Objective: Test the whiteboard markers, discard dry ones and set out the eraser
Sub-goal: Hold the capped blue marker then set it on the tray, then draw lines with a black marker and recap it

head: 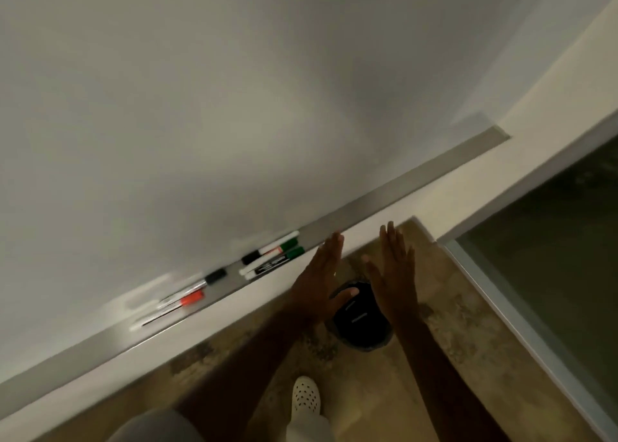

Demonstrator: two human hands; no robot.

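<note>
Testing not begun: left hand (319,272) and right hand (394,267) at centre frame, fingers straight, holding nothing. Next: grip a green-capped marker (287,245) from the tray (401,187), centre-left.

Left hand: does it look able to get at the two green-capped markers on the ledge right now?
Probably yes: the open left hand hovers just right of the green-capped markers on the grey metal ledge, with nothing between.
</note>
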